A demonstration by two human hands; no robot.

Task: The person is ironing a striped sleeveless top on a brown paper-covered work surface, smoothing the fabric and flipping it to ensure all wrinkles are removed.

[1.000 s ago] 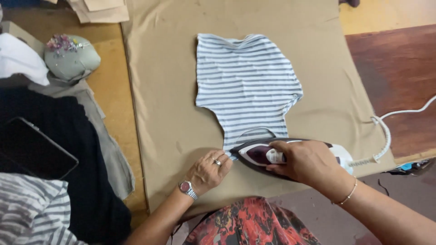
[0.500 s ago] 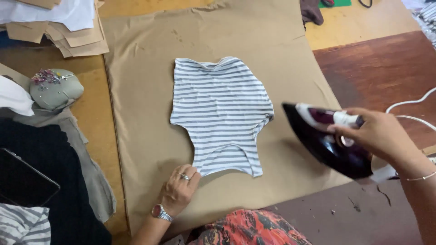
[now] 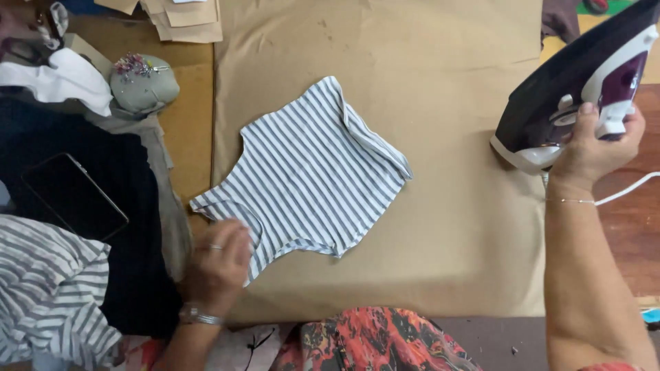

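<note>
- Right hand (image 3: 595, 148) is up at the right edge of the view, clenched around the handle of a purple-and-white steam iron (image 3: 577, 82), thumb over the top of the handle.
- The iron hangs in the air, tilted, dark soleplate facing left, clear of the cloth below; its white cord (image 3: 629, 189) trails off to the right behind the wrist.
- Left hand (image 3: 218, 264) is down at the lower left, fingers curled on the near corner of a small grey-and-white striped garment piece (image 3: 309, 175); whether it pinches the fabric or only presses on it, I cannot tell.
- That striped piece lies flat and askew in the middle of a tan pressing cloth (image 3: 447, 103), its lower-left corner reaching the cloth's edge beside the hand.
- Off to the left: a black phone (image 3: 72, 196) lying on dark fabric (image 3: 137, 275), and a grey pincushion (image 3: 144, 86) stuck with pins further up.
- Folded brown paper pieces (image 3: 185, 20) sit along the top edge, with more striped cloth (image 3: 48, 288) heaped at the lower-left corner.
</note>
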